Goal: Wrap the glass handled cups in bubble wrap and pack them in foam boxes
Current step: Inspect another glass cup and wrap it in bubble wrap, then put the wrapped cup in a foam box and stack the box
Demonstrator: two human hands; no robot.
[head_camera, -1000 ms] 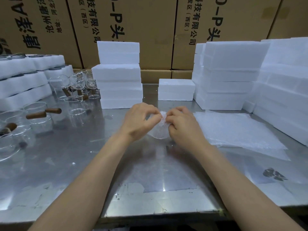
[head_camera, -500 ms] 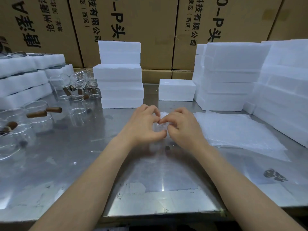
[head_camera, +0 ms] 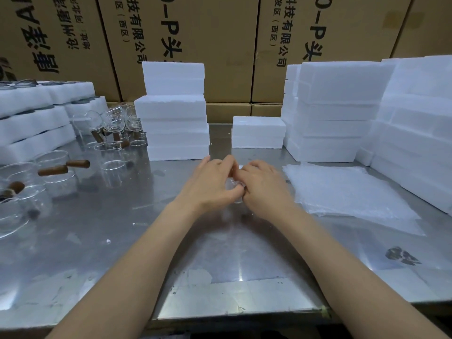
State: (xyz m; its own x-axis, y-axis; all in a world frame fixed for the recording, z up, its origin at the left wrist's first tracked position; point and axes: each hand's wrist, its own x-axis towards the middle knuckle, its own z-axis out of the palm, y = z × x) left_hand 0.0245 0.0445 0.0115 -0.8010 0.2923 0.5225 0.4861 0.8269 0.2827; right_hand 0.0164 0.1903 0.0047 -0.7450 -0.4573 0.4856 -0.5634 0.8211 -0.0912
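My left hand (head_camera: 212, 182) and my right hand (head_camera: 264, 184) meet at the middle of the steel table (head_camera: 97, 236), fingers curled around a small bubble-wrapped cup (head_camera: 232, 184) that is mostly hidden between them. A pile of bubble wrap sheets (head_camera: 347, 192) lies flat just to the right of my right hand. Unwrapped glass cups with wooden handles (head_camera: 56, 167) stand in a cluster at the left. Closed white foam boxes (head_camera: 176, 118) are stacked behind my hands, with one low foam box (head_camera: 258, 133) at the centre back.
Tall stacks of foam boxes (head_camera: 335, 111) line the right side and more foam boxes (head_camera: 31, 123) sit at the far left. Brown cartons (head_camera: 220, 45) form a wall behind the table. A dark smudge (head_camera: 401, 255) marks the table at the lower right.
My hands have closed in tighter on the wrapped cup, covering almost all of it. The wrap that showed between my fingers a second ago is now nearly hidden.
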